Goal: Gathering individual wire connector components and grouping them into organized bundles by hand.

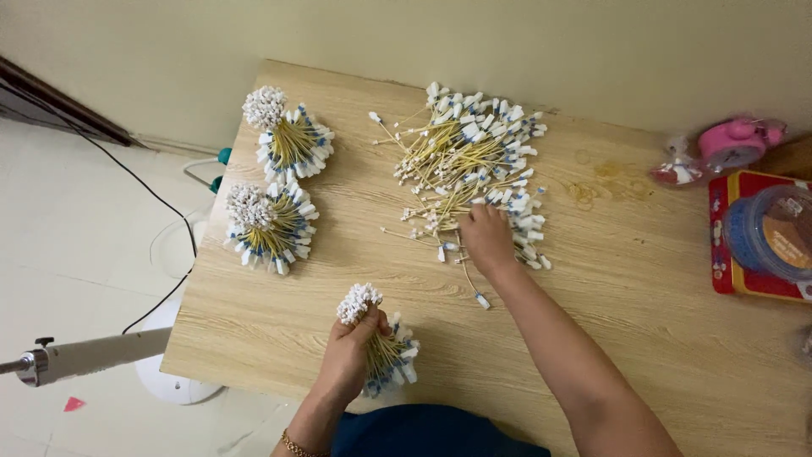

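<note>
My left hand point(348, 355) grips a bunch of thin yellow sticks point(381, 345) with white cotton tips and white-and-blue tabs, held near the table's front edge. My right hand point(486, 237) reaches forward and rests fingers-down on a loose pile of the same sticks point(469, 161) spread over the middle back of the wooden table point(643, 288). Its fingers touch sticks at the pile's near edge; whether it pinches any is hidden. Two finished bunches lie at the table's left: one at the back point(288, 135), one nearer point(269, 224).
At the right edge stand a red box point(729, 254) with a round clear blue-lidded container point(774, 230) on it, and a pink toy-like object point(736, 142) behind. A black cable point(152, 195) and a white pole point(85, 355) lie left of the table, over the floor.
</note>
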